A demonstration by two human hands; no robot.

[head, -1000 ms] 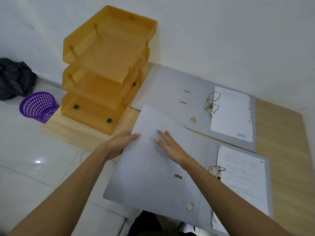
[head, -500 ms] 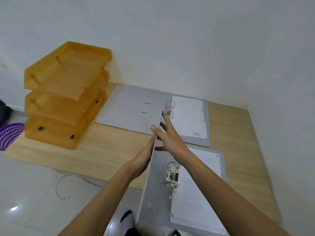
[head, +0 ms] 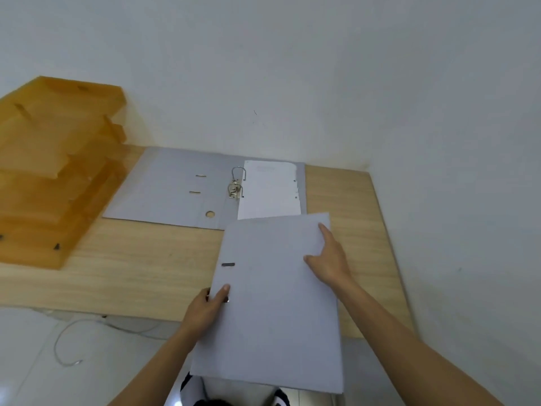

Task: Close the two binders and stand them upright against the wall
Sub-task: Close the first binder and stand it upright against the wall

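The near grey binder lies closed on the wooden table, hanging over its front edge. My left hand grips its spine edge, thumb on the cover. My right hand rests flat on the cover near the far right corner, fingers spread. The far grey binder lies open against the wall, its metal rings up and white pages on the right half. The near binder's far edge overlaps the open one's front right corner.
An orange three-tier paper tray stands at the table's left end beside the open binder. White walls run along the back and right side. A thin cable lies on the tiled floor below the front edge.
The near binder's cover swung over from flat open, through upright, to closed on its pages. My left hand moved to the spine edge and my right hand pressed down on the cover.
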